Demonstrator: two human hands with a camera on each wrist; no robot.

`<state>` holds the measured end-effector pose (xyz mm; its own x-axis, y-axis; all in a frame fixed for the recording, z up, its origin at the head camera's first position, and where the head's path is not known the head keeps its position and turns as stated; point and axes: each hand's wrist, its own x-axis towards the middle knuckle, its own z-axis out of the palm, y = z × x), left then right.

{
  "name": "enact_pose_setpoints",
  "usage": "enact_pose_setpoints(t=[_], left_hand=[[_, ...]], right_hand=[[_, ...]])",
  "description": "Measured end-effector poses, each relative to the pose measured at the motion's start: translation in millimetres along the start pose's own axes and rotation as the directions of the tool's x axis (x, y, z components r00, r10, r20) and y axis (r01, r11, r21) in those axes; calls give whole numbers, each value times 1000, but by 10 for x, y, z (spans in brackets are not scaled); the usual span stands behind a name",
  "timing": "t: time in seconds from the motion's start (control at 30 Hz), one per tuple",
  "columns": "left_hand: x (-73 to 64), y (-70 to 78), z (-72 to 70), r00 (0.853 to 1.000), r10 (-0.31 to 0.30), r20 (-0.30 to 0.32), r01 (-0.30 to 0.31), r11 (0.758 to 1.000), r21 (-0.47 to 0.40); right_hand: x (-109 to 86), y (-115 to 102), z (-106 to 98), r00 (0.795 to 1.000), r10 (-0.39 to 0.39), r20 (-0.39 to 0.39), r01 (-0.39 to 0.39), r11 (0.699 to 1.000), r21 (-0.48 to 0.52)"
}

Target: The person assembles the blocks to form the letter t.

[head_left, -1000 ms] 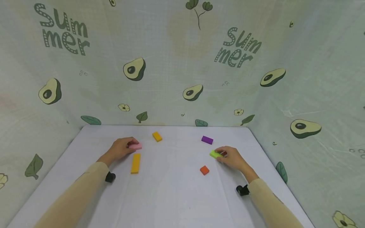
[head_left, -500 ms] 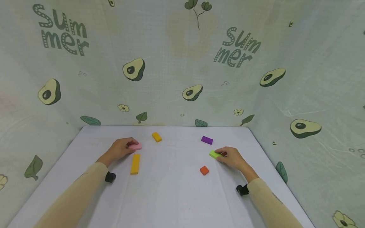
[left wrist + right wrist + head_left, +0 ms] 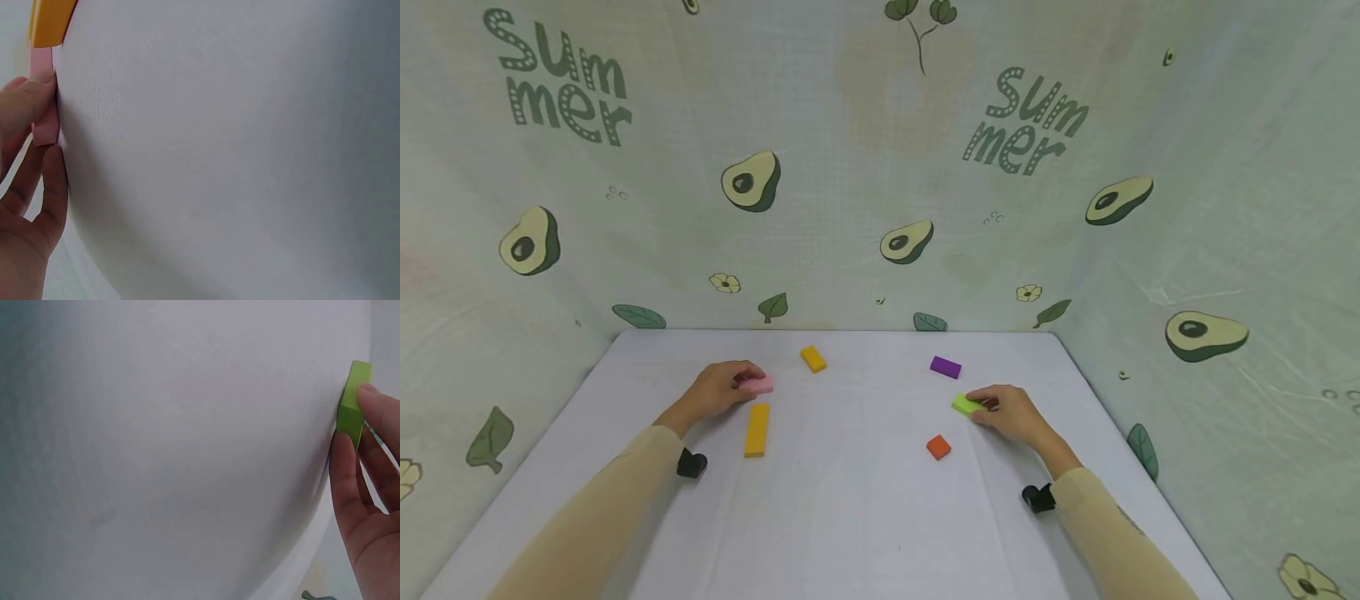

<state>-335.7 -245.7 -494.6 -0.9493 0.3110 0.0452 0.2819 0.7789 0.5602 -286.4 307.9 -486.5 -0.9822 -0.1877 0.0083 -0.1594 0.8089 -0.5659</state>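
Observation:
At the left of the white table, the left hand [image 3: 718, 388] pinches a pink block [image 3: 758, 385] between thumb and fingers. The left wrist view shows the thumb pressed along the side of this pink block [image 3: 45, 128], which lies on the table. A long yellow block [image 3: 757, 431] lies just nearer than it. On the other side, the right hand [image 3: 1011, 414] pinches a lime green block [image 3: 966, 405] lying on the table. Thumb and fingers hold the green block [image 3: 354, 400] in the right wrist view. Fingers partly cover both held blocks.
A small yellow block [image 3: 813, 359] lies toward the back, left of the middle. A purple block [image 3: 946, 367] lies behind the green one, and an orange block [image 3: 938, 447] nearer the front. Printed cloth [image 3: 835, 275] walls in the table [image 3: 850, 517] at the back and sides.

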Motion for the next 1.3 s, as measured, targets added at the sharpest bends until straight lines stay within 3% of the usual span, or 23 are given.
enact_pose_setpoints(t=[0.23,0.57,0.87,1.07,1.3], left_hand=[[-3,27,-6,1000,11,-21,-11,1000,-2],[15,225,-18,999,48,5,-48,998,-37],[77,492,54,999,43,-2,-44,998,-51],[101,674,138,997,78,-14,-79,994,-74],[150,762,251,994,105,-27,-106,991,-79]], right_hand=[[-1,-27,-1,1000,10,-3,-10,1000,3],[-16,-26,3,1000,5,-9,-4,1000,20],[-16,-55,-12,1000,18,-4,-18,1000,10],[-16,-39,-6,1000,14,-6,-14,1000,10],[3,-23,-1,999,37,-6,-37,999,12]])
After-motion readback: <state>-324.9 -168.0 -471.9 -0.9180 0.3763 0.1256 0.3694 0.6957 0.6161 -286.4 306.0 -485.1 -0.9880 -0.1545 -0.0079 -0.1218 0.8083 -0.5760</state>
